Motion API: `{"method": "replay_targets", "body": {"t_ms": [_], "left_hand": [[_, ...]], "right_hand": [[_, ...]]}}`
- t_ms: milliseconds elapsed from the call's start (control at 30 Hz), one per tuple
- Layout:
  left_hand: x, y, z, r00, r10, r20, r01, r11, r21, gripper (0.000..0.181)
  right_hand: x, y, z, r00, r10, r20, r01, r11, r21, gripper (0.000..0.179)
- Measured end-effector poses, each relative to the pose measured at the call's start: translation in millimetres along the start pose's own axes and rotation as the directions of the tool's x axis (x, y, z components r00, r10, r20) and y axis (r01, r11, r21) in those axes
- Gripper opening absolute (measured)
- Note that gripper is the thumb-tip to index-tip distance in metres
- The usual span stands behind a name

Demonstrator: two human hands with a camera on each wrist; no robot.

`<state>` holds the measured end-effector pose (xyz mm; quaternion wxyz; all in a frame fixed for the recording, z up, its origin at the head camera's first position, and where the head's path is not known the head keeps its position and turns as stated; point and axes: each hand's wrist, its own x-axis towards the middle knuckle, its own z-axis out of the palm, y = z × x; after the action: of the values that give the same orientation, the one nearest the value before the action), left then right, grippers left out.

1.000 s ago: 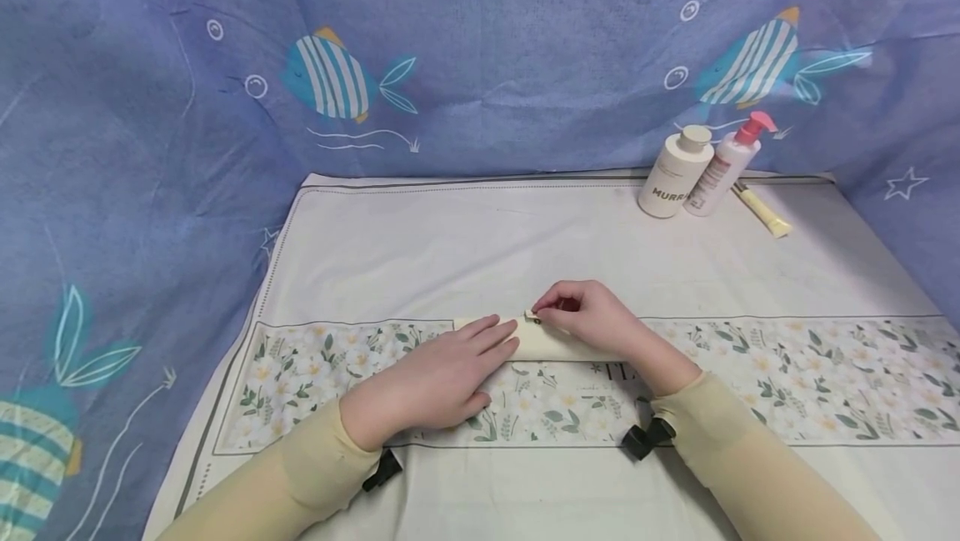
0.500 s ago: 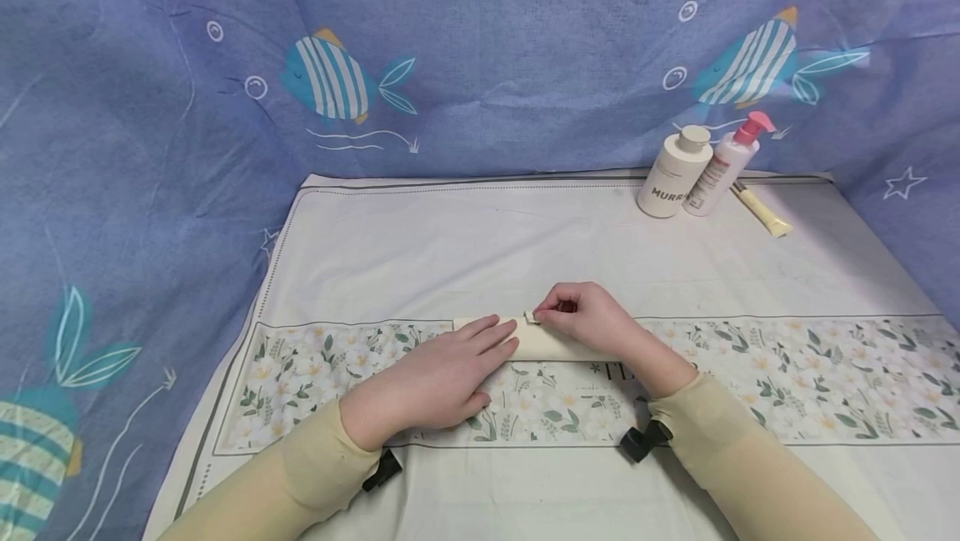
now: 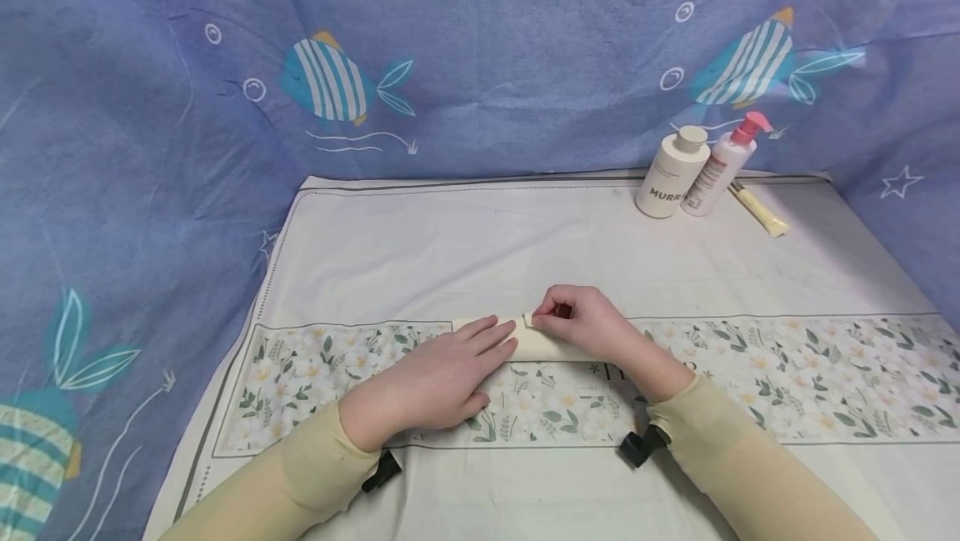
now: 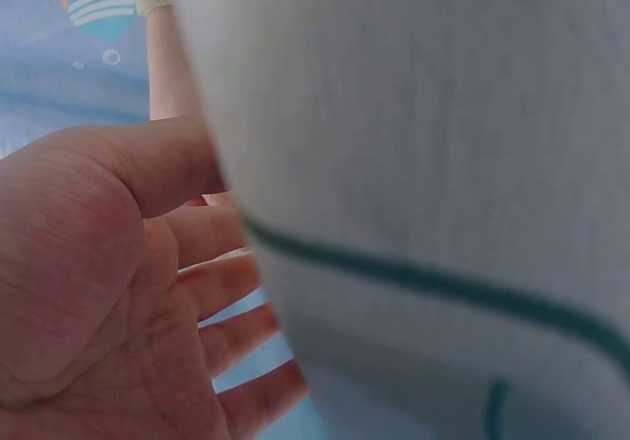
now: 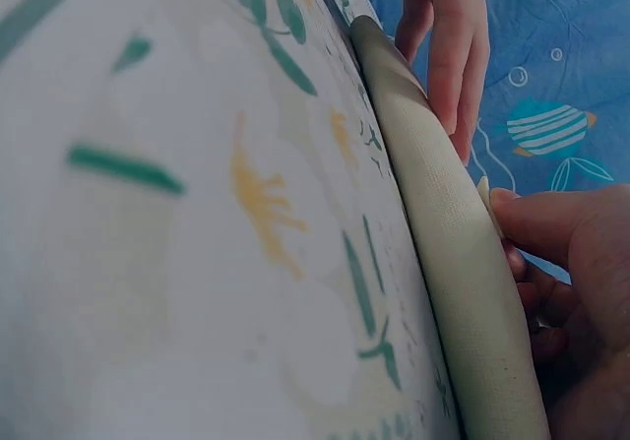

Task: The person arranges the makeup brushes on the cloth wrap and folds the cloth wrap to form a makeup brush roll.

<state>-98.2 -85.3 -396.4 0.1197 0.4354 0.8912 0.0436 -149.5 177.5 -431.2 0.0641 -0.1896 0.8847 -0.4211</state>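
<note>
A long, flat cream pouch lies across the floral band of the tablecloth. My left hand rests on its left end, fingers straight and slightly spread. Near the middle of the far edge, my right hand pinches a small cream tab between thumb and forefinger. In the right wrist view the pouch looks like a padded roll, with the tab standing up at the thumb's tip. Cloth blocks much of the left wrist view, beside the left palm.
At the back right stand a white bottle and a pump bottle with a pink head. A pale yellow tube lies beside them. Blue fish-print fabric hangs behind the white tablecloth.
My right hand has shifted slightly down with the tab in its pinch. A small dark spot by the tab, seen a second ago, no longer shows. The left hand stays put.
</note>
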Motion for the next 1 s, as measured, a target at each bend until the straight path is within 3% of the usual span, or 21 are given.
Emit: {"method": "replay_targets", "body": {"t_ms": [400, 700, 1000], "left_hand": [[-0.1, 3.6, -2.1, 1.000, -0.005, -0.006, 0.005, 1.000, -0.009, 0.068], [-1.6, 0.7, -1.5, 1.000, -0.017, -0.008, 0.017, 1.000, -0.010, 0.068], [-0.4, 0.6, 1.7, 1.000, -0.021, 0.003, 0.021, 0.999, -0.029, 0.068]], "right_hand": [[-4.9, -0.4, 1.0, 1.000, 0.007, -0.023, -0.007, 1.000, -0.011, 0.012], [-2.9, 2.1, 7.5, 0.996, -0.081, -0.035, 0.078, 0.995, -0.063, 0.014], [-4.4, 4.6, 6.6, 0.999, -0.036, -0.007, 0.035, 0.998, -0.050, 0.012]]}}
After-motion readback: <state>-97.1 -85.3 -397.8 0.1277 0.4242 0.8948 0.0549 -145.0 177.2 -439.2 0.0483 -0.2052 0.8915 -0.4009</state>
